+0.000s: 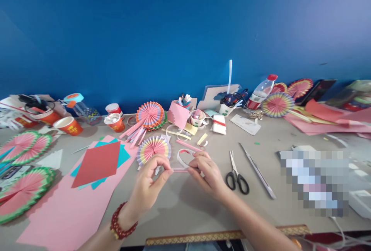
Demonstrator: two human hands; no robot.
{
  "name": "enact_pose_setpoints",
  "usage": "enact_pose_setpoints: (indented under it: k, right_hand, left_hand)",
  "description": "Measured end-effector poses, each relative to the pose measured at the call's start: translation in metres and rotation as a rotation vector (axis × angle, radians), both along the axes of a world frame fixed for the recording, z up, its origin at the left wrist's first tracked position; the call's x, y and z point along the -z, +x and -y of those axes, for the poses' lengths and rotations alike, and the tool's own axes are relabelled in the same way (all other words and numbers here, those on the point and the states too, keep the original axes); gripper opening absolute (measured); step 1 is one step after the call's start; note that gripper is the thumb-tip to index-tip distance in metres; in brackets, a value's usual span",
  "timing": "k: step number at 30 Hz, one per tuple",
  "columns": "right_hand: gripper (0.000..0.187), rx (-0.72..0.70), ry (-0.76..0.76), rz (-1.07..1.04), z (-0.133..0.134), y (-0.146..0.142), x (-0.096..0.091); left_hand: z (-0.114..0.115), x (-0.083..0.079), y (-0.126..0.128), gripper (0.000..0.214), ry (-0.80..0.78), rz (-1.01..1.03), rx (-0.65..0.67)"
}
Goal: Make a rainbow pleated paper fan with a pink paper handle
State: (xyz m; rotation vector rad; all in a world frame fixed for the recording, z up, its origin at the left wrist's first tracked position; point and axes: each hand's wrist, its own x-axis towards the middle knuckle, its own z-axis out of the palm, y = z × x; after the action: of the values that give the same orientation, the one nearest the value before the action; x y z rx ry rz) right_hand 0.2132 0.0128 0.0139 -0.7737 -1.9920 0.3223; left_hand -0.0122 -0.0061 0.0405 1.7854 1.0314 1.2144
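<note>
My left hand (152,177), with a dark red bead bracelet (119,220) at the wrist, pinches one end of a thin pink strip (180,170). The other end sits between the fingertips of my right hand (210,171). The strip is level, a little above the grey table. Just behind it stands a roll of white tape (180,158), partly covered by my right fingers. A folded paper fan (153,150) in pink, yellow and lilac lies behind my left hand. To the right of my right hand are black-handled scissors (237,173) and a craft knife (257,171).
Coloured paper sheets (97,162) lie on a large pink sheet (69,212) at left, beside green-edged fans (29,193). Paper cups (69,126), a bottle (261,92) and more fans (150,115) line the blue wall. A blurred-out device (314,183) is at right.
</note>
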Motion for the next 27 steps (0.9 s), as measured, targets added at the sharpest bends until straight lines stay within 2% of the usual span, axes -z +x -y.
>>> enact_pose_setpoints:
  k: [7,16,23,27]
  right_hand:
    - [0.008,-0.042,-0.023,-0.002,0.001,0.0,0.002]
    - [0.008,-0.107,-0.082,0.009,0.004,0.003,-0.007]
    - [0.01,-0.057,-0.028,0.027,0.004,0.001,-0.006]
    - [0.013,0.002,0.03,0.03,0.002,0.003,-0.005]
  left_hand:
    - [0.003,0.003,0.0,0.006,-0.045,0.047,-0.019]
    - [0.004,0.002,0.0,0.007,-0.087,0.065,-0.045]
    - [0.005,0.002,0.001,0.007,-0.089,0.063,-0.081]
    - [-0.005,0.001,-0.016,0.015,-0.052,0.024,-0.174]
